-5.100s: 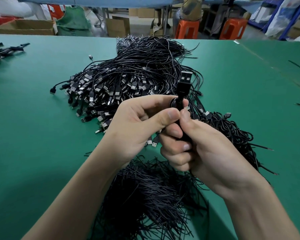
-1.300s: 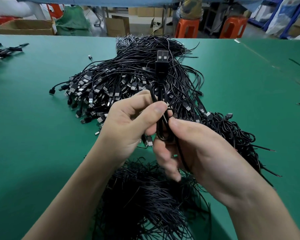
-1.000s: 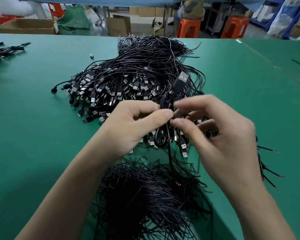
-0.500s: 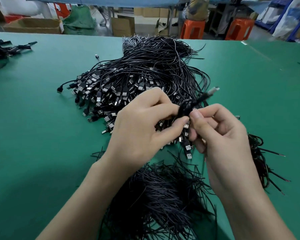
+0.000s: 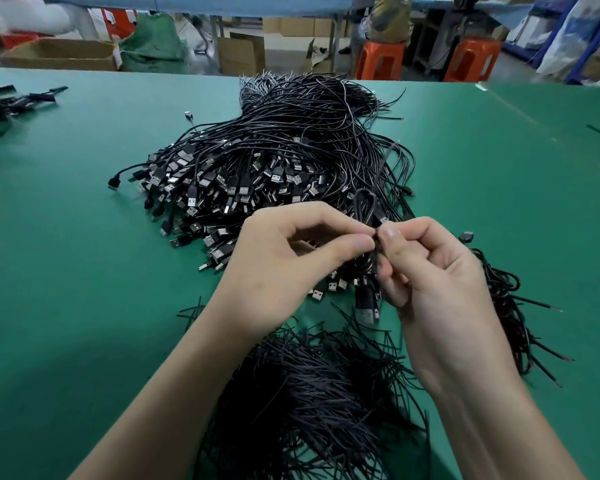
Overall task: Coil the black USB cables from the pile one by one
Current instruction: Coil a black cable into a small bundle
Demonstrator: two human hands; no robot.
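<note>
We see both hands raised over the middle of the green table (image 5: 66,271), closer to its near edge than its far one. Between them is one black USB cable (image 5: 365,206). The left hand (image 5: 291,261) pinches it between thumb and forefinger, the other fingers curled loosely behind. The right hand (image 5: 440,282) grasps the same cable at almost the same spot, thumb tip against forefinger, so that the two pinches nearly touch. Above the fingertips a narrow loop of the cable stands upright, and one thin strand runs on from it toward the far edge. Below the fingers the cable's plug (image 5: 368,304) hangs with its metal end down, just beside the right palm.

Behind the hands the pile (image 5: 274,168) of black cables spreads from the table's middle to its far edge, with the plugs fanned toward the left. At the near edge, under the forearms, lies a heap of thin black strands (image 5: 309,393). To the right of the right wrist we see bundled cables (image 5: 510,306) with bare ends pointing toward the right edge. A small bunch of cables (image 5: 4,102) sits at the far left corner. Beyond the table stand orange stools (image 5: 380,60) and a cardboard box (image 5: 59,53).
</note>
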